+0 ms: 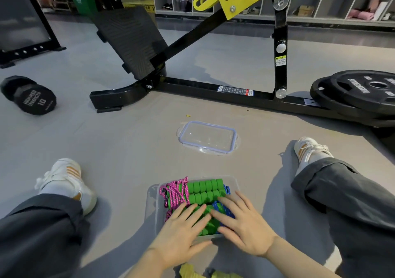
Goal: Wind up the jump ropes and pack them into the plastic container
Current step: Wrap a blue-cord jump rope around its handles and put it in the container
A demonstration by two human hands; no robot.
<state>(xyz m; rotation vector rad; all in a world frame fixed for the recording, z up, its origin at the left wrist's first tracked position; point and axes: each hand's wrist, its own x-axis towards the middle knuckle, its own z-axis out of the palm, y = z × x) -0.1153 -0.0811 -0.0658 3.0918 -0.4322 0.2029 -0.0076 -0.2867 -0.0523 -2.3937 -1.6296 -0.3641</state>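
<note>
While splayed flat | left hand (181, 233), right hand (243, 224) press jump ropes (203, 190) | plastic container (152, 205)

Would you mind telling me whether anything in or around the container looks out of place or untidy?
Yes: the pink rope is loosely bunched at the far left corner of the container, with loops riding over its rim. The lid lies apart on the floor, so the box is open. Both hands, left and right, press flat on the green handles.
</note>
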